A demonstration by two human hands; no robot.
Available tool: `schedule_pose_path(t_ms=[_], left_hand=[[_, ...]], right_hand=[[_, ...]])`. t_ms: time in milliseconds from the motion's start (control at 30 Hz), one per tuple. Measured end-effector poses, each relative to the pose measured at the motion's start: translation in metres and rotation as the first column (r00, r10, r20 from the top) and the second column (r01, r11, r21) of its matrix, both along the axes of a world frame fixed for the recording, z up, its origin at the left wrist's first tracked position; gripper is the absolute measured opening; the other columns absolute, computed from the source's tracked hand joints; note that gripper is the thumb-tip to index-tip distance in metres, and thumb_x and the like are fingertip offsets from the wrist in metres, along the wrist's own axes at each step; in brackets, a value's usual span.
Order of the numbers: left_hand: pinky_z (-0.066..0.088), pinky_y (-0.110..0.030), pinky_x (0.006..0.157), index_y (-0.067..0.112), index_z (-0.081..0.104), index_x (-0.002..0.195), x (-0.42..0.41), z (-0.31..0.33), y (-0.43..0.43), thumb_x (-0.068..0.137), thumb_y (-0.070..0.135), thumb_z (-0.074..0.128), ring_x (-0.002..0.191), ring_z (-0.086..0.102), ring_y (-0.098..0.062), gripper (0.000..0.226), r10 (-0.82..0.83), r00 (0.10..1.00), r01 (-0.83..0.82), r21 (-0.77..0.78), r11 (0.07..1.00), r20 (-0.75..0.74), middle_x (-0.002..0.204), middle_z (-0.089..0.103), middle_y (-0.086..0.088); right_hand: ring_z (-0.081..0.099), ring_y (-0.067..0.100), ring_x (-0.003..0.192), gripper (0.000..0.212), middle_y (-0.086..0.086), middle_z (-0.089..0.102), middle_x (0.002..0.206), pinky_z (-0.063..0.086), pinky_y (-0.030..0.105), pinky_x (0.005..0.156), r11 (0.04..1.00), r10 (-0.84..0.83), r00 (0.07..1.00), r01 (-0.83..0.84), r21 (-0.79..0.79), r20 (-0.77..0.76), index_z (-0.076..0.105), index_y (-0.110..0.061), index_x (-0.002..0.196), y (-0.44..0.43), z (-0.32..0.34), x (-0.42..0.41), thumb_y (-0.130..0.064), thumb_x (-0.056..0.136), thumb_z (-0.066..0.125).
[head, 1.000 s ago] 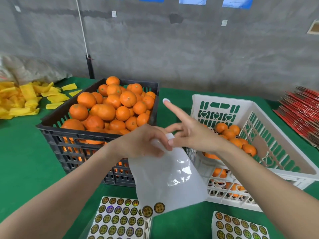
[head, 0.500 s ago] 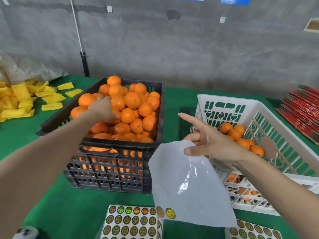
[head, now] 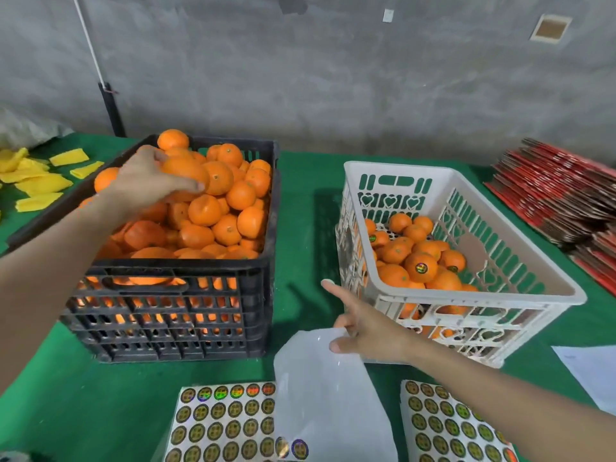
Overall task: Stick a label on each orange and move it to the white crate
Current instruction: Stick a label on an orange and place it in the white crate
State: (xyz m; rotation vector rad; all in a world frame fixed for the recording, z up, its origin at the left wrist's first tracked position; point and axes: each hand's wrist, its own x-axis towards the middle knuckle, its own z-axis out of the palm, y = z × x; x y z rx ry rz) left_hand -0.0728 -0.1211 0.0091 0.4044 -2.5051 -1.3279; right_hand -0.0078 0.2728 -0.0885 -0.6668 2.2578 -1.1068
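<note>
Orange fruit filled the curled fingers of the left hand (head: 146, 181): thumb and fingers gripped one orange (head: 185, 170) atop the heap in the black crate (head: 173, 266). On the right hand (head: 370, 333), the index finger pointed straight out while the thumb and remaining fingers pinched a translucent backing sheet (head: 330, 398) by its top edge. Labelled oranges (head: 421, 266) lay in the white crate (head: 396, 168), just beside that hand. Label sheets (head: 220, 421) lay on the green table (head: 300, 211).

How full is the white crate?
Partly full: the white crate holds oranges heaped low in its bottom, well under the rim; upper walls bare.
</note>
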Motion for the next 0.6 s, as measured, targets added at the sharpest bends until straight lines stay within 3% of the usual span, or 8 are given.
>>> schedule_pose_path(t_ms=[67, 100, 167, 233, 367, 433, 600], left_hand=[[0.059, -0.031, 0.062, 0.017, 0.053, 0.12, 0.029, 0.026, 0.043, 0.043, 0.045, 0.089, 0.096, 0.068, -0.024, 0.089, -0.091, 0.992, 0.115, 0.326, 0.938, -0.086, 0.119, 0.06, -0.01], [0.058, -0.03, 0.063, 0.013, 0.053, 0.123, 0.043, 0.034, 0.065, 0.05, 0.036, 0.087, 0.097, 0.069, -0.023, 0.084, -0.165, 0.975, 0.215, 0.454, 0.865, -0.147, 0.123, 0.06, -0.013], [0.059, -0.034, 0.071, 0.008, 0.05, 0.129, 0.069, 0.04, 0.107, 0.066, 0.025, 0.073, 0.104, 0.067, -0.026, 0.07, -0.275, 0.94, 0.338, 0.654, 0.676, -0.201, 0.129, 0.058, -0.016], [0.059, -0.044, 0.079, 0.01, 0.047, 0.133, 0.089, 0.037, 0.145, 0.074, 0.021, 0.061, 0.111, 0.064, -0.032, 0.061, -0.321, 0.917, 0.374, 0.785, 0.493, -0.235, 0.131, 0.057, -0.015], [0.059, -0.045, 0.07, 0.016, 0.05, 0.132, 0.11, 0.024, 0.194, 0.075, 0.027, 0.061, 0.099, 0.068, -0.037, 0.059, -0.346, 0.915, 0.309, 0.91, 0.276, -0.205, 0.128, 0.06, -0.015], [0.06, -0.043, 0.065, 0.013, 0.05, 0.133, 0.114, 0.015, 0.21, 0.071, 0.033, 0.064, 0.091, 0.069, -0.042, 0.066, -0.397, 0.91, 0.215, 0.954, 0.207, -0.119, 0.119, 0.062, -0.022], [0.055, -0.03, 0.049, 0.008, 0.054, 0.126, 0.121, 0.001, 0.24, 0.068, 0.044, 0.069, 0.07, 0.068, -0.037, 0.07, -0.42, 0.905, -0.013, 0.992, 0.125, 0.065, 0.094, 0.067, -0.025]], right_hand=[[0.06, 0.016, 0.089, 0.097, 0.009, 0.062, 0.102, 0.051, 0.024, 0.08, 0.999, 0.0, 0.999, 0.001, 0.05, -0.038, 0.004, -0.04, 0.148, 0.003, -0.005, 0.001, -0.009, 0.083, 0.07], [0.058, 0.015, 0.099, 0.095, 0.004, 0.058, 0.11, 0.051, 0.025, 0.086, 0.999, -0.01, 0.999, 0.012, 0.053, -0.044, 0.007, -0.044, 0.145, 0.004, -0.004, 0.003, -0.007, 0.084, 0.069], [0.052, 0.014, 0.11, 0.083, -0.001, 0.05, 0.121, 0.051, 0.026, 0.089, 0.998, -0.059, 0.993, 0.057, -0.022, -0.099, 0.022, -0.051, 0.136, 0.004, 0.006, 0.006, -0.002, 0.085, 0.066], [0.049, 0.012, 0.115, 0.065, -0.002, 0.049, 0.127, 0.051, 0.025, 0.088, 0.971, -0.163, 0.964, 0.12, -0.206, -0.208, 0.043, -0.047, 0.123, 0.005, 0.024, 0.01, 0.001, 0.085, 0.065], [0.047, 0.0, 0.116, 0.031, -0.002, 0.052, 0.121, 0.043, 0.015, 0.091, 0.836, -0.398, 0.863, 0.201, -0.511, -0.31, 0.068, -0.033, 0.091, 0.01, 0.075, 0.022, -0.003, 0.082, 0.068], [0.055, 0.006, 0.103, 0.027, -0.002, 0.06, 0.107, 0.045, 0.021, 0.086, 0.763, -0.465, 0.837, 0.214, -0.611, -0.288, 0.07, -0.027, 0.08, 0.013, 0.097, 0.026, 0.0, 0.081, 0.069], [0.061, 0.003, 0.071, 0.022, -0.009, 0.07, 0.071, 0.049, 0.013, 0.069, 0.678, -0.382, 0.922, 0.238, -0.695, -0.056, 0.071, -0.018, 0.077, 0.019, 0.12, 0.029, 0.003, 0.081, 0.065]])
